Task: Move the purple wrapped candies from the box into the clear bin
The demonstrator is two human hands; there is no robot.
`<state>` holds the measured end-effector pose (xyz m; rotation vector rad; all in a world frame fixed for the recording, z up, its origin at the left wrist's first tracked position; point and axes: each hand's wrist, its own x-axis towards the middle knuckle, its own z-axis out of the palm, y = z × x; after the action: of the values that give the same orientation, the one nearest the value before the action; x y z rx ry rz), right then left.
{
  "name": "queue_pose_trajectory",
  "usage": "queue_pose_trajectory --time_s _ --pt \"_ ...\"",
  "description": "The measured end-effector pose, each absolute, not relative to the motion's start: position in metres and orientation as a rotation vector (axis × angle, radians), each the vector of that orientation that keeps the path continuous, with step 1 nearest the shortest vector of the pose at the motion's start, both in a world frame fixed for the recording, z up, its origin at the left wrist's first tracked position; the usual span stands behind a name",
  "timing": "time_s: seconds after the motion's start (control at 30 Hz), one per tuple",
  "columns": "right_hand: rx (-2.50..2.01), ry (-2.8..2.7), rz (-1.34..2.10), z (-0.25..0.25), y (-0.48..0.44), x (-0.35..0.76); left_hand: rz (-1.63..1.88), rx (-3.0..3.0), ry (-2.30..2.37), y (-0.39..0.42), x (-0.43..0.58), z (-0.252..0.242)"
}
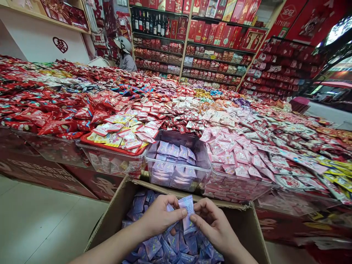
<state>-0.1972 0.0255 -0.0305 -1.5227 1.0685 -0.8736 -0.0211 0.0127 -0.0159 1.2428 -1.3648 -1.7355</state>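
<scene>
Head view: both my hands above the carton (pixel 114 216), near its far edge; L hand (pixel 165 214) pinches one lilac packet (pixel 187 216), thumb across its L side; R hand (pixel 216 223) grips same pkt. by its R edge, thumb in front; pkt. held near upright, slightly tilted, printed face twd. me; 2nd purple packet (pixel 169 208) partly visible in L hand, mostly hidden by fingers.

In carton: loose heap of purple packets (pixel 162 247), lying every which way, below my hands; just beyond carton: clear bin (pixel 178 136) w/ lilac packets (pixel 176 156) in stacked rows, lower than bin's rim; beyond carton to L: red tray (pixel 92 138) piled w/ yellow & pink pkts.; beyond carton to R: pink packets (pixel 242 156), heaped high; well beyond carton: shelves w/ bottles (pixel 150 25), plus person in helmet (pixel 127 55).
</scene>
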Motion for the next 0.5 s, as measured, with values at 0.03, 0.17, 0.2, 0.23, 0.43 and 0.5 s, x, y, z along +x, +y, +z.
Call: queue_pose_trajectory --time_s 0.03,0.17,0.2,0.23,0.43,0.5 --pt "-1.570 1.074 -0.839 -0.029 0.026 -0.198 -1.729 1.248 -1.358 0.013 -0.021 -0.016" --pt "-1.842 1.171 -0.755 -0.012 0.029 -0.204 -1.761 1.197 -1.357 0.016 -0.020 -0.011" --pt "-1.943 1.183 -0.735 -0.003 0.029 -0.206 -1.786 1.160 -1.348 0.017 -0.020 -0.010" --pt "-2.037 1.186 -0.735 0.008 0.029 -0.208 -1.813 1.122 -1.330 0.018 -0.020 -0.009" --pt "-2.221 1.328 -1.068 0.098 -0.017 -0.201 -1.799 1.059 -1.244 0.019 -0.020 -0.012" --pt "-2.205 1.407 -0.950 0.114 -0.051 -0.186 -1.782 1.068 -1.244 0.018 -0.019 -0.014"
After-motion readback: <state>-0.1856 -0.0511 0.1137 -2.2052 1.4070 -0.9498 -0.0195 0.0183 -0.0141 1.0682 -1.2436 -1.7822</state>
